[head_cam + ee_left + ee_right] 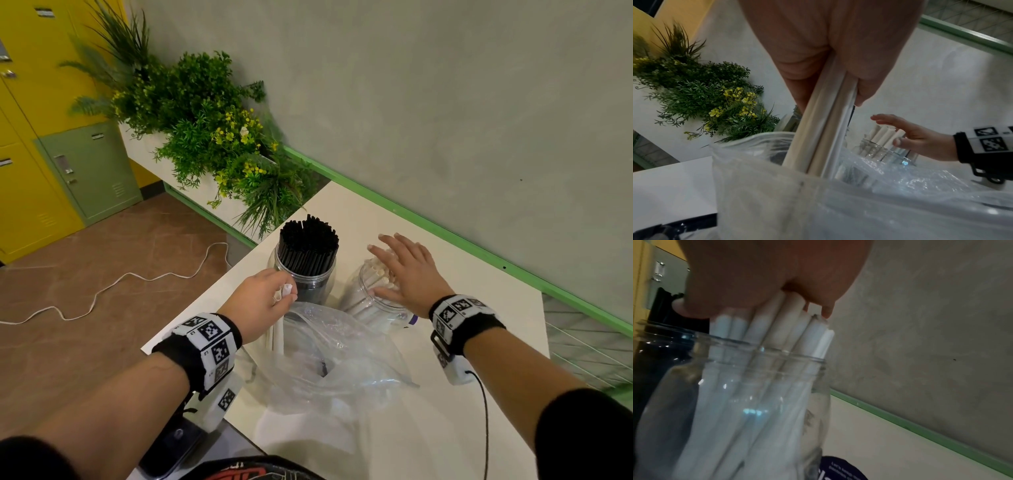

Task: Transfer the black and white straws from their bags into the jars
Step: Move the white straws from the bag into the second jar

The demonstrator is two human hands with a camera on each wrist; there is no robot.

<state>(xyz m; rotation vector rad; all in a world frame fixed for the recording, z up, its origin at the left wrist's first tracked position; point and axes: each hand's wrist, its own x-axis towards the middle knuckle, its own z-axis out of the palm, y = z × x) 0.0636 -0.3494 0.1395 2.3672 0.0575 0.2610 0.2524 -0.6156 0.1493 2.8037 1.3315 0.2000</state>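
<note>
Two clear jars stand on the white table [445, 428]. The left jar [305, 274] is packed with black straws [308, 240]. The right jar [373, 301] [748, 402] holds white straws [777, 324] and leans. My right hand [404, 267] [918, 138] lies flat with straight fingers on the tops of those white straws. My left hand [263, 294] pinches a few white straws [279, 329] [824, 129], whose lower ends are still inside the clear plastic bag [335, 363] [818, 203] in front of the jars.
A planter of green plants with yellow flowers [212, 137] stands off the table's far left corner. A grey wall with a green strip [445, 233] runs along the table's far side. A white cable [120, 284] lies on the brown floor.
</note>
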